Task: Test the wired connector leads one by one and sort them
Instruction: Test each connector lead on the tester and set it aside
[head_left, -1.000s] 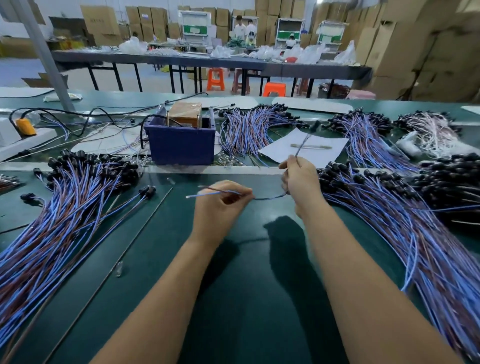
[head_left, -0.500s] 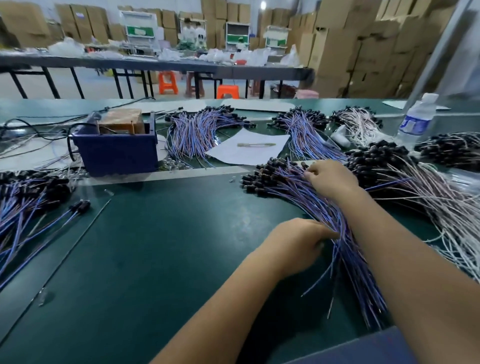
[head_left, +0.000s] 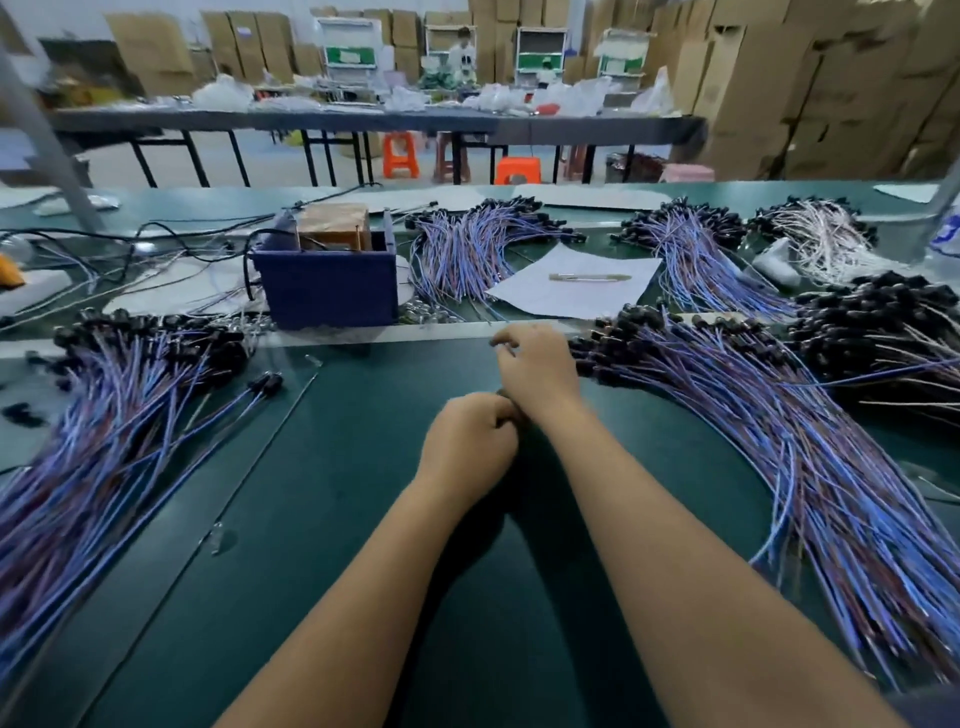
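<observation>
My left hand (head_left: 467, 441) is curled into a fist at the middle of the green mat (head_left: 363, 519). A small dark piece of a connector lead (head_left: 501, 393) shows at its thumb side. My right hand (head_left: 537, 369) lies just beyond and touches the left, with its fingertips pinched together; the rest of the lead is hidden under both hands. A big pile of blue-and-red leads with black connectors (head_left: 779, 441) fans out on the right. Another pile of the same leads (head_left: 104, 415) lies on the left, and one lead (head_left: 260, 387) rests at its edge.
A blue bin (head_left: 327, 286) with a brown block in it stands behind the mat. A white sheet with a pen (head_left: 576, 283) lies beside it, among more lead bundles (head_left: 467, 249). White-wired leads (head_left: 826, 239) lie at the back right. A thin metal rod (head_left: 260, 457) crosses the mat.
Both hands have come back from the right pile to the middle of the mat and closed together. The view has swung back left. The lead held a second ago is gone from my hands.
</observation>
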